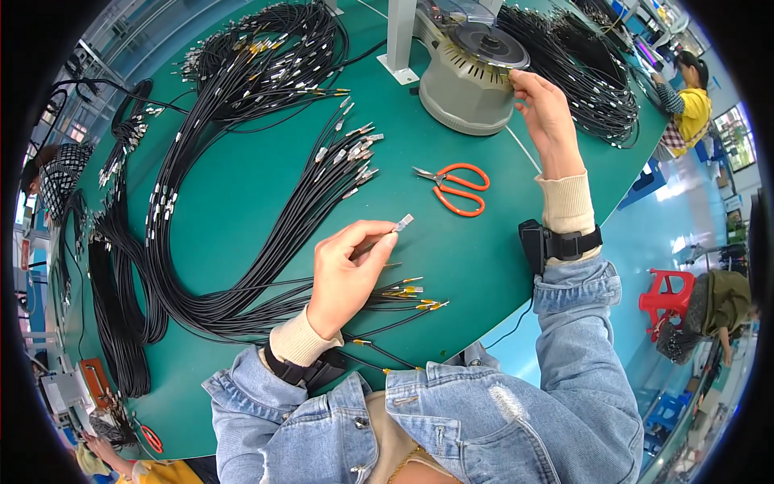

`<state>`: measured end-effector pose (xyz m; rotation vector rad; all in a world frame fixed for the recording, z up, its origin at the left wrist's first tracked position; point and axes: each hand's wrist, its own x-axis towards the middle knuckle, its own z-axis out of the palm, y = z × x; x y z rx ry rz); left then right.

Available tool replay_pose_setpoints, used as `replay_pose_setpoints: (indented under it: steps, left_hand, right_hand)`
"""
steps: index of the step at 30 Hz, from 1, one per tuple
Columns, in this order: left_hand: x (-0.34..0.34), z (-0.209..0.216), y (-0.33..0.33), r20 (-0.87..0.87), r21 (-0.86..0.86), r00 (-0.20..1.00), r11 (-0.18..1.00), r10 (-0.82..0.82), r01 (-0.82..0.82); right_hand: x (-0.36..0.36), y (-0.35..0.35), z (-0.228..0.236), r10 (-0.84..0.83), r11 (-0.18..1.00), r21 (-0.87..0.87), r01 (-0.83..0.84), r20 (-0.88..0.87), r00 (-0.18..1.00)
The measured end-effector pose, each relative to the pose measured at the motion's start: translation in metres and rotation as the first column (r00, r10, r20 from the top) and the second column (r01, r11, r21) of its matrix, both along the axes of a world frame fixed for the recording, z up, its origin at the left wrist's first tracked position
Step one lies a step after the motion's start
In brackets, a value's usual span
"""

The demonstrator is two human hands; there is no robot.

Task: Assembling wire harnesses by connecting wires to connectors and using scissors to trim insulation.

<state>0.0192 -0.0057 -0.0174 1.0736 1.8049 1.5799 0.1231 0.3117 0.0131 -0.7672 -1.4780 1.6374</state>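
My left hand (347, 270) pinches a small clear plug connector (405, 222) between thumb and forefinger, above the green table. A dark cable seems to run back under this hand to the bundle of black cables (266, 250), though the palm hides part of it. Up at the right, my right hand (548, 113) has thumb and forefinger pressed together at the rim of a round grey machine (463, 97) with a dark disc on top. Whatever those fingertips hold, if anything, is too small to make out. Between the hands lie orange-handled scissors (459, 202).
Coiled black cables (266, 64) fill the back left, and another coil (580, 81) lies right of the machine. A metal post (398, 40) stands beside the machine. Other people sit around the table and beyond it. A red stool (667, 294) is on the floor at right.
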Motion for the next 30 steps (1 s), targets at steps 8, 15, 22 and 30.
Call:
replay_pose_setpoints:
  steps: [8, 15, 22, 30]
  left_hand:
    - [-0.001, 0.004, 0.002, 0.073, 0.094, 0.996, 0.994, 0.056, -0.063]
    - [-0.010, 0.004, -0.008, -0.185, 0.075, 0.974, 0.990, 0.133, -0.121]
    - [-0.017, 0.018, -0.008, 0.289, 0.143, 0.950, 0.977, 0.114, -0.161]
    - [-0.022, 0.033, -0.012, 0.478, 0.145, 0.878, 0.984, 0.025, -0.107]
  right_hand:
    - [0.006, -0.011, 0.001, 0.094, 0.983, -0.128, -0.128, -0.245, 0.965]
    - [0.009, -0.149, 0.008, 0.404, 0.907, -0.020, -0.420, -0.233, 0.884]
    - [0.002, -0.201, -0.014, 0.380, 0.838, -0.276, -0.471, -0.324, 0.866]
    - [-0.003, -0.227, -0.016, 0.416, 0.831, -0.248, -0.498, -0.317, 0.852]
